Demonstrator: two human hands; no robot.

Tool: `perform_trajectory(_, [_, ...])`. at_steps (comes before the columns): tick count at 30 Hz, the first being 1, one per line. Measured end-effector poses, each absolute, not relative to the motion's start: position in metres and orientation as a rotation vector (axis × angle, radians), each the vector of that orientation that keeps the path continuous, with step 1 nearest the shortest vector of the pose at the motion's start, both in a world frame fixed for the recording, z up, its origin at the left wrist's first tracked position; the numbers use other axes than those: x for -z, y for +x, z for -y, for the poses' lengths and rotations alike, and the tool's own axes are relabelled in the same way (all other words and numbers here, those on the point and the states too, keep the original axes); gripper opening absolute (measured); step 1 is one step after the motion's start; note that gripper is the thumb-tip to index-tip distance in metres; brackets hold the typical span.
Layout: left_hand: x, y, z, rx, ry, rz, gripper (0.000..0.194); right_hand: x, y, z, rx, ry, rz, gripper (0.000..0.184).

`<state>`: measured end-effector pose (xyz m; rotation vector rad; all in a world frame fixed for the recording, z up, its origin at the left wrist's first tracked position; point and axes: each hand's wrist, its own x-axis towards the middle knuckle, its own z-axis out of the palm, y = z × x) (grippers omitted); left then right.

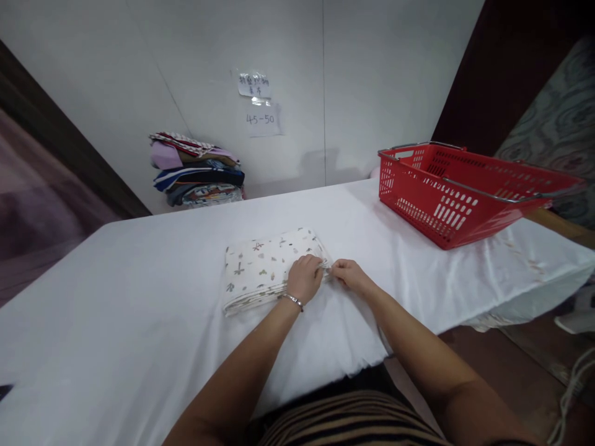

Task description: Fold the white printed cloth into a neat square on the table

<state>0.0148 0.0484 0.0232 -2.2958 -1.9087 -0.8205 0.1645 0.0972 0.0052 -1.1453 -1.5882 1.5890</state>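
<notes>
A folded white cloth with small printed motifs (260,266) lies on the white table (139,322) in front of me. My left hand (304,277), with a silver bracelet at the wrist, rests closed on the cloth's near right corner. My right hand (346,274) pinches the same corner's edge from the right, fingertips almost touching the left hand's.
A red plastic basket with metal handles (458,192) stands at the table's right, tilted over the edge. A stack of folded clothes (198,168) sits at the back against the wall, under two paper notes (260,102). The floor drops off to the right.
</notes>
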Motion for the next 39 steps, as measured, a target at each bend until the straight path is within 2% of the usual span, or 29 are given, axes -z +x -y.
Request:
perform_trajectory(6, [-0.019, 0.018, -0.048, 0.801, -2.329, 1.913, 0.013, -0.004, 0.164, -0.098, -1.830, -1.068, 1.389, 0.019])
perform_trajectory(16, [-0.014, 0.017, -0.045, 0.790, -2.365, 1.848, 0.011, -0.006, 0.164, -0.097, -2.019, -1.019, 1.204, 0.009])
perform_trajectory(20, [-0.013, 0.016, -0.046, 0.747, -2.363, 1.840, 0.011, -0.007, 0.164, -0.098, -2.070, -0.957, 1.178, 0.014])
perform_trajectory(25, [-0.015, 0.018, -0.045, 0.616, -2.382, 1.816, 0.013, -0.007, 0.159, -0.098, -1.976, -1.057, 1.214, 0.030])
perform_trajectory(30, [-0.020, 0.023, -0.040, 0.522, -2.351, 1.853, 0.015, -0.009, 0.152, -0.095, -1.750, -1.220, 1.310, 0.028])
perform_trajectory(39, [-0.024, 0.003, -0.009, 0.549, -2.194, 1.974, 0.013, 0.001, 0.155, -0.096, -1.645, -1.245, 1.382, 0.040])
